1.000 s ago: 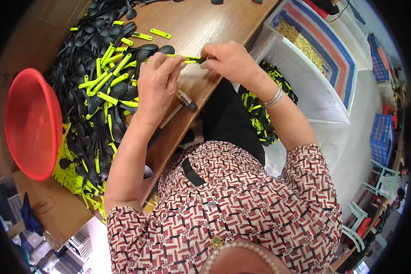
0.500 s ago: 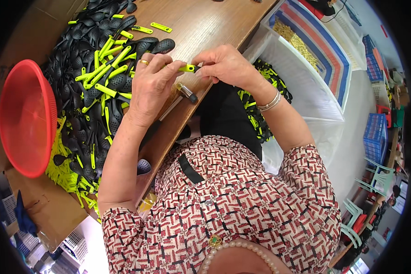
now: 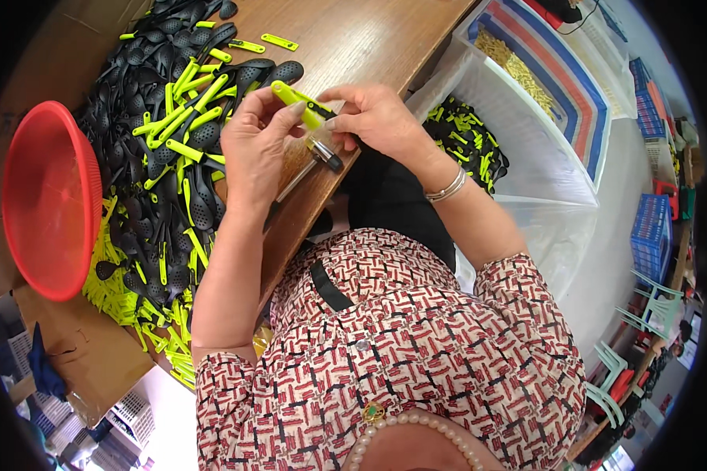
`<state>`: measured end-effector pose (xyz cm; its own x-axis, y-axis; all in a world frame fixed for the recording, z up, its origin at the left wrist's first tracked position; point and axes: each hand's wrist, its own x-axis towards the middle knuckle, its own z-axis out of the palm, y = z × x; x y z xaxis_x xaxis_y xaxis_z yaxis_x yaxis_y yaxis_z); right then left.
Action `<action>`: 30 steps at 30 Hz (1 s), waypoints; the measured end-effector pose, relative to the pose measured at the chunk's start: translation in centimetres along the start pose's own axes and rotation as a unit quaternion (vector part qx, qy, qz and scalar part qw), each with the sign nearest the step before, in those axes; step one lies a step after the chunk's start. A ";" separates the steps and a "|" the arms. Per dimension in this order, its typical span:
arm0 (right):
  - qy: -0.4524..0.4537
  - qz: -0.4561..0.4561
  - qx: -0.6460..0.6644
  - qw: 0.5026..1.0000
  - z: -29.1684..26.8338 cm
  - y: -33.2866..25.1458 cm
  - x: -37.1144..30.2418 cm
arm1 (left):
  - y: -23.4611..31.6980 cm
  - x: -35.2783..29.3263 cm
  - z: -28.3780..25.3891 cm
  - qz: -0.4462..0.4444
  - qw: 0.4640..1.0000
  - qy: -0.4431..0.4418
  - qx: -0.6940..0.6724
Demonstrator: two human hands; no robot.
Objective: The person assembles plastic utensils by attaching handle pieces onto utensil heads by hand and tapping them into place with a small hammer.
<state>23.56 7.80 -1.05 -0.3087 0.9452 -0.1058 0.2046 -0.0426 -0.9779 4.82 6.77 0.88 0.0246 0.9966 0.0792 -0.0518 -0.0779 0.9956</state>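
A lime-green utensil handle [image 3: 292, 97] with a black strip along it is held between my two hands above the table edge. My left hand [image 3: 253, 141] pinches its green end between thumb and fingers. At the other end, my right hand [image 3: 385, 124] has its fingertips closed on the black part. Just below my hands a small tool with a metal shaft and black end [image 3: 324, 155] lies on the table. To the left is a heap of black perforated spoons [image 3: 137, 102], several with green handles. Loose green handle pieces [image 3: 279, 41] lie flat beyond them.
A red plastic basin [image 3: 51, 200] tilts at the far left, above loose green handles [image 3: 111, 282]. Right of the wooden table [image 3: 353, 39], a lined bin [image 3: 462, 129] holds green-and-black pieces. Behind it stands a striped bag [image 3: 562, 102] with yellowish pieces.
The green handle has been turned and now shows more of its length between my hands. My left hand has opened its grip to a thumb-and-finger pinch; my right hand stays at the other end.
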 end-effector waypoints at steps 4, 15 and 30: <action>0.006 0.005 0.019 1.000 1.0 0.3 -0.3 | -1.6 -0.1 0.4 -0.001 1.000 -0.004 -0.020; 0.029 -0.024 -0.021 0.999 1.2 0.1 -0.9 | -3.0 0.1 0.5 -0.006 0.998 0.017 -0.054; 0.077 -0.397 -0.465 0.787 -0.3 0.7 -2.7 | -1.5 -2.1 -0.8 0.325 0.777 -0.140 0.520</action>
<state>24.77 5.33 -1.39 -0.5807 0.5857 0.5655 0.6183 0.7691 -0.1616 4.03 4.86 -0.80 0.5552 0.7031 0.4444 0.6875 -0.6886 0.2305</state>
